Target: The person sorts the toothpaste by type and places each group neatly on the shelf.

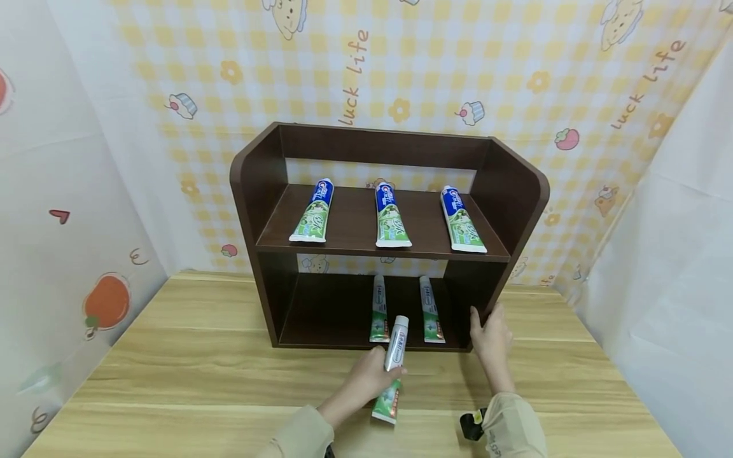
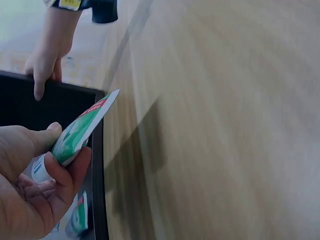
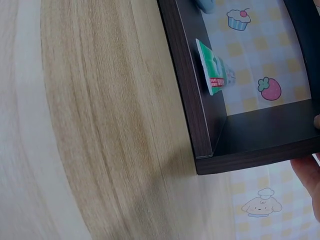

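My left hand (image 1: 362, 380) grips a white-and-green toothpaste tube (image 1: 396, 351), cap pointing up and away, just in front of the dark brown shelf (image 1: 383, 252). In the left wrist view the thumb and curled fingers pinch the tube (image 2: 80, 131), its flat crimped end outward. My right hand (image 1: 494, 338) holds the lower front of the shelf's right side panel, thumb inside and fingers outside. Two similar tubes lie on the lower board, a middle one (image 1: 379, 313) and a right one (image 1: 432, 312), caps toward the back.
On the upper board lie three blue-and-green toothpaste tubes, left (image 1: 314, 215), middle (image 1: 391, 217) and right (image 1: 462, 221). The shelf stands on a wood-grain table (image 1: 189, 369) against a yellow checked cloth (image 1: 435, 70). A black device (image 1: 472, 425) sits at the right wrist.
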`<control>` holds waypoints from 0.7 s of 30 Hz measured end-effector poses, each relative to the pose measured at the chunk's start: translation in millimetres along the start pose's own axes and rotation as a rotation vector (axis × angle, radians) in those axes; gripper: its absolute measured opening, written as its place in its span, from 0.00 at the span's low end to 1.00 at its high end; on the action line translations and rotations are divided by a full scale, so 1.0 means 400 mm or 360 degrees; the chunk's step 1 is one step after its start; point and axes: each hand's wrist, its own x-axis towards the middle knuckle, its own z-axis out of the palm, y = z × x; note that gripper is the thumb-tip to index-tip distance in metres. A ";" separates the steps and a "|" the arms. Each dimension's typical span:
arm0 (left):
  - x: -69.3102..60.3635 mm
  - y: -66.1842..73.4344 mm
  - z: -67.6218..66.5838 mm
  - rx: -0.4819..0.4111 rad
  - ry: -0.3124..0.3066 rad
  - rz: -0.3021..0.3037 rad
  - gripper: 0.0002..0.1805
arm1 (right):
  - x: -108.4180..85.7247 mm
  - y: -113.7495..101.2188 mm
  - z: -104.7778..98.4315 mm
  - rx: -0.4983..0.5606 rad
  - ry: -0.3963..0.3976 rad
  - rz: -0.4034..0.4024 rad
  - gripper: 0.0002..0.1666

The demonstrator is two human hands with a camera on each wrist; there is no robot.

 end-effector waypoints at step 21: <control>0.115 -0.071 -0.184 0.0332 0.0180 -0.0227 0.19 | -0.002 0.006 0.008 -0.0004 0.0089 -0.0082 0.18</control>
